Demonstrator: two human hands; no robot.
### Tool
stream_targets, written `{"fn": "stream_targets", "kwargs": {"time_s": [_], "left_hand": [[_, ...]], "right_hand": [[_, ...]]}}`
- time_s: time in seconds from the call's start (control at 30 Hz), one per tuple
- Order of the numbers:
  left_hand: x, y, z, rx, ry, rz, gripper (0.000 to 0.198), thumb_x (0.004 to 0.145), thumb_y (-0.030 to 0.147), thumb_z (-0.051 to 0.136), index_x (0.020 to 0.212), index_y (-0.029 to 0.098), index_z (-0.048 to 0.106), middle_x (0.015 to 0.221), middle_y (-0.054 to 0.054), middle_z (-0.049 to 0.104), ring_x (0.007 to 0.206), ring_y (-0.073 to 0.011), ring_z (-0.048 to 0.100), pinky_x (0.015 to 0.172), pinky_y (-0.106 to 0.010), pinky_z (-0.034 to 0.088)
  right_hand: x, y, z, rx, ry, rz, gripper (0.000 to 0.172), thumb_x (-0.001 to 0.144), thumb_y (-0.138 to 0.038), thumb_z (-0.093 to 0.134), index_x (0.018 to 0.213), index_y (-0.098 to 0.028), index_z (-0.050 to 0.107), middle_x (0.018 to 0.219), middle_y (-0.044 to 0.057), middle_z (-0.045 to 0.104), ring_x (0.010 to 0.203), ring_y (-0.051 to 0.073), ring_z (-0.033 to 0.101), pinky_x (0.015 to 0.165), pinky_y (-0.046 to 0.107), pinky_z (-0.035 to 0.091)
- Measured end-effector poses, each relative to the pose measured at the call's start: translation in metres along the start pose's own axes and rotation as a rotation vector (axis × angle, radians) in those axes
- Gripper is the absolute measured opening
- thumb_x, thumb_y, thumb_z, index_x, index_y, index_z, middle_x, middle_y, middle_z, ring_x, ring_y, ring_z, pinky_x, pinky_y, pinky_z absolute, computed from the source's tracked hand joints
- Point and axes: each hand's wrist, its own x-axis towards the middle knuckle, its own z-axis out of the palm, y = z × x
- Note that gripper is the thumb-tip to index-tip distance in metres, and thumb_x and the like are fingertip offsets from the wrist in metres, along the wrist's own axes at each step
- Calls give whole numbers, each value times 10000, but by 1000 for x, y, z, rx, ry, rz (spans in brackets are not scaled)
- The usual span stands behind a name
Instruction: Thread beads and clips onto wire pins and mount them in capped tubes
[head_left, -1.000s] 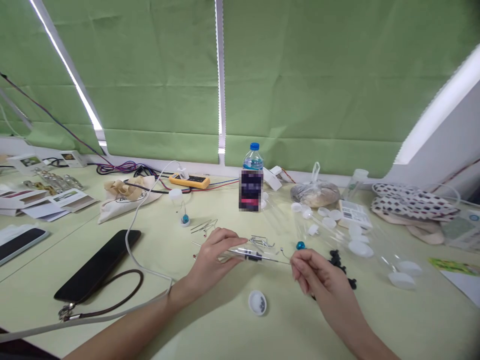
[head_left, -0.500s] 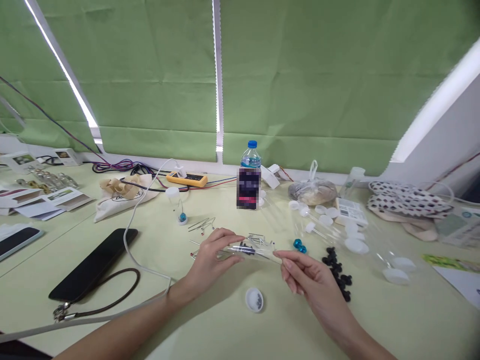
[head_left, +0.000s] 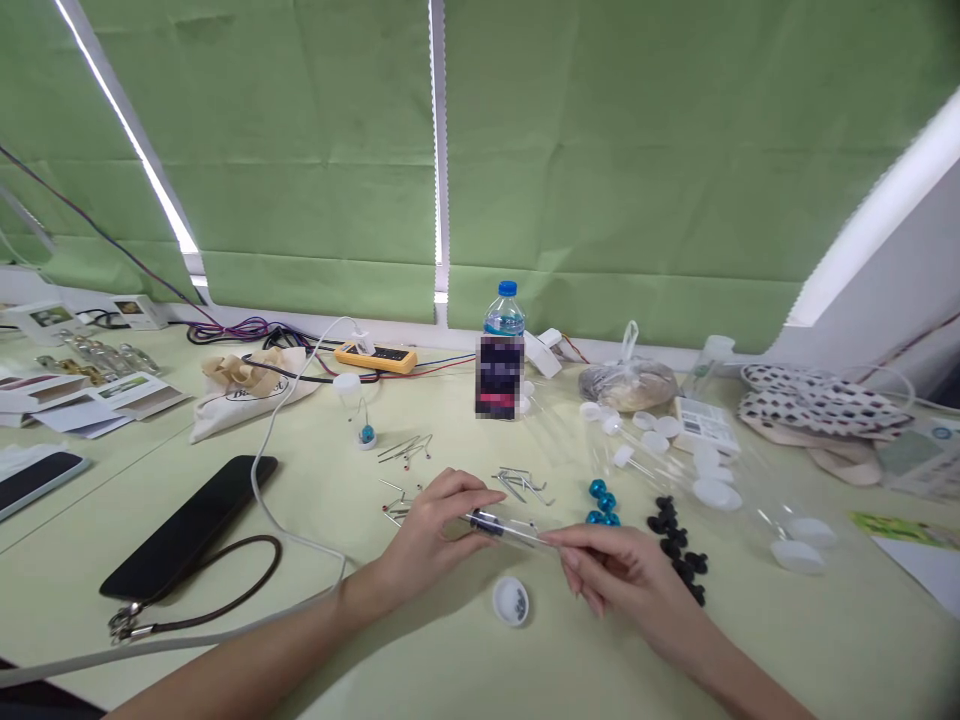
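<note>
A clear plastic tube (head_left: 519,534) lies nearly level between my hands, above the table. My left hand (head_left: 427,535) is closed around its left part, thumb below and fingers above. Inside the tube, close to those fingertips, sits a dark piece (head_left: 486,522). My right hand (head_left: 622,575) pinches at the tube's right end; whether a thin rod is also between the fingertips I cannot tell. Below the tube stands a small white cap (head_left: 511,601) holding tiny metal bits. Bent metal rods (head_left: 517,484) lie just behind it. Shiny blue balls (head_left: 602,503) rest near my right hand.
Black knobbed pieces (head_left: 679,550) lie right of my right hand. Clear tubes and white caps (head_left: 716,493) spread farther right. A bottle (head_left: 501,375) stands at the back. Leftward are a black phone (head_left: 187,525), a white cable (head_left: 300,540) and red-tipped metal rods (head_left: 405,450).
The tube has come a little lower and toward me, uncovering the bent rods behind it. My right hand has shifted slightly down, and more blue balls show.
</note>
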Motion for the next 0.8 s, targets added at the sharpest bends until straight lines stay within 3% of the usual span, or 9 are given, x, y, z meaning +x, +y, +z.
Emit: {"fn": "stream_targets", "kwargs": {"time_s": [0.17, 0.37, 0.5, 0.6, 0.8], "left_hand": [[0, 0, 0, -3, 2, 21, 355, 795, 172, 732, 1141, 238, 686, 1001, -59, 634, 924, -180, 616, 811, -305, 539], [0, 4, -1, -63, 28, 47, 301, 798, 198, 733, 1095, 240, 706, 976, -60, 627, 882, -168, 622, 757, -277, 550], [0, 7, -2, -123, 41, -52, 322, 750, 229, 782, 1066, 247, 721, 984, -53, 630, 846, -162, 630, 731, -258, 549], [3, 6, -5, -137, 71, -154, 347, 731, 252, 798, 1070, 267, 721, 1000, -47, 634, 852, -169, 629, 733, -264, 546], [6, 2, -8, -137, 96, -158, 341, 741, 241, 790, 1072, 284, 723, 1001, -48, 638, 915, -193, 620, 819, -307, 532]], "right_hand": [[-1, 1, 2, -76, -36, -15, 301, 942, -373, 537, 1059, -193, 748, 643, -10, 563, 496, 90, 433, 484, 224, 323], [-1, -1, 8, -379, 28, -217, 347, 983, -312, 448, 1171, -215, 723, 551, -42, 473, 525, 122, 495, 571, 247, 382], [-6, 0, 8, -375, -17, -246, 384, 1022, -293, 375, 1321, -237, 610, 546, -62, 460, 483, 100, 476, 537, 213, 387], [-10, 5, 7, -374, 50, -408, 401, 1025, -255, 376, 1403, -290, 503, 643, -51, 562, 496, 90, 484, 544, 205, 397], [-11, 10, 5, -465, 46, -577, 414, 1027, -287, 370, 1434, -285, 447, 644, -48, 495, 545, 113, 504, 552, 223, 370]]}}
